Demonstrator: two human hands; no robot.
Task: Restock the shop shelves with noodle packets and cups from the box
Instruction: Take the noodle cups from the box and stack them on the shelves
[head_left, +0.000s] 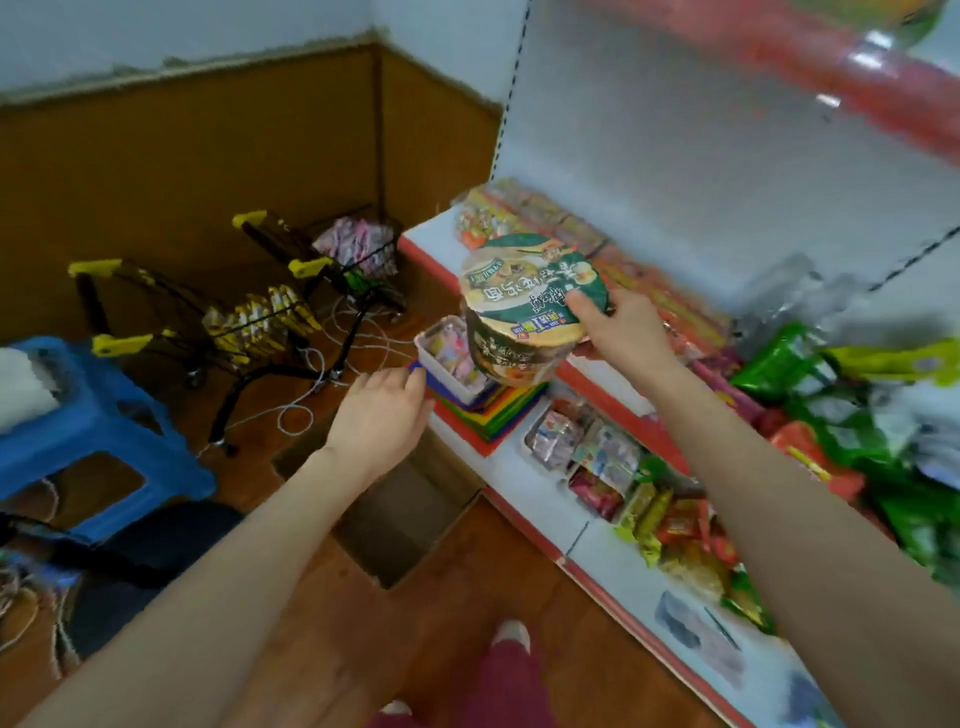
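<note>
My right hand (621, 332) grips a green noodle cup (519, 312) by its rim, thumb on the lid. The cup hangs in the air at the left end of the middle shelf (431, 236). My left hand (379, 415) is below it, fingers loosely apart, holding nothing, over the open cardboard box (410, 514) on the floor. What I can see of the box's inside is bare. Noodle packets (524, 213) lie in a row on the middle shelf behind the cup.
The lower shelf (540, 499) carries small white trays of snacks (582, 447) and a stack of coloured sheets (498, 410). Green bags (810, 364) crowd the right. On the floor to the left stand a blue stool (98, 431) and black wire baskets with yellow handles (249, 312).
</note>
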